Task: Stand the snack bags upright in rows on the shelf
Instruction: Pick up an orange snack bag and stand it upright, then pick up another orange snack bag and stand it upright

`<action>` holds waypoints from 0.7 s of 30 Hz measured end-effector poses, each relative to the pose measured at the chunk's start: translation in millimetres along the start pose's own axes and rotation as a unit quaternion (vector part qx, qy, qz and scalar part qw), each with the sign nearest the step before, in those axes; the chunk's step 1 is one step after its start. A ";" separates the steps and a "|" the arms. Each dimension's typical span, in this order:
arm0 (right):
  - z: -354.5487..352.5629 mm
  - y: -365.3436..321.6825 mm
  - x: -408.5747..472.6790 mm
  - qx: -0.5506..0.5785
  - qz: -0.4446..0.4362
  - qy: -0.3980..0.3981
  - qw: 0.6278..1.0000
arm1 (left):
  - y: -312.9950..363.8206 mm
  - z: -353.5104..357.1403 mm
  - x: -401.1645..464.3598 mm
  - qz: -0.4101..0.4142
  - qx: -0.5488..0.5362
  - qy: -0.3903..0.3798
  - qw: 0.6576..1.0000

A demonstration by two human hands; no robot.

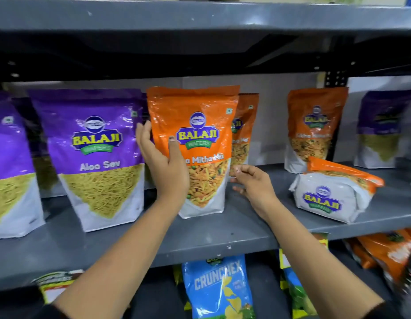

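Orange snack bag (200, 125) stands upright on shelf (223, 231); left hand (163, 162) grip holds its left edge. Right hand (253, 183) loose, fingers half curled, holds nothing, beside bag.

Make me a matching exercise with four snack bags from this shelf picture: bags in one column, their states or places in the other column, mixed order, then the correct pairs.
Bags:
1. Aloo Sev bag
2. front orange mix bag
3. fallen orange bag
4. Crunchex bag

States:
A. on the lower shelf
B. lying on its side
C. held by the left hand
D. standing upright, purple

Pairs: 1-D, 2-C, 3-B, 4-A
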State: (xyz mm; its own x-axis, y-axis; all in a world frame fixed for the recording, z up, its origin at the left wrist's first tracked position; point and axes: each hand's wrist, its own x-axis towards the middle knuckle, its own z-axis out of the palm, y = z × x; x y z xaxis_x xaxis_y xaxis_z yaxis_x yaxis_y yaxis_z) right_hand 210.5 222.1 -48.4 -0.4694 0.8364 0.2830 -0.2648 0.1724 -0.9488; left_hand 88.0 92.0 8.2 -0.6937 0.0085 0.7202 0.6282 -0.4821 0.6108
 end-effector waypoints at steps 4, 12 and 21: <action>-28.9 -13.3 -25.6 0.060 -0.013 0.088 0.994 | 24.2 19.6 -35.8 0.123 -0.072 -0.102 0.985; -123.6 -100.6 -41.5 0.085 -0.147 0.180 0.969 | 24.3 120.2 -84.6 -0.244 -0.123 -0.309 0.911; -219.8 -32.3 -17.3 0.077 -0.046 0.350 0.932 | -13.7 207.9 -117.6 -0.554 0.007 -0.429 0.714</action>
State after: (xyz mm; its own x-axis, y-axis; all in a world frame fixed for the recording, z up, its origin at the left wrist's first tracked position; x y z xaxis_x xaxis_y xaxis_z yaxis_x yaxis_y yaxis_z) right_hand 412.3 316.5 -53.5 0.2120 0.9657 0.1499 -0.4190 0.2284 -0.8788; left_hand 234.2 279.7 -16.4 -0.3008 0.9133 -0.2745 -0.1309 0.2456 0.9605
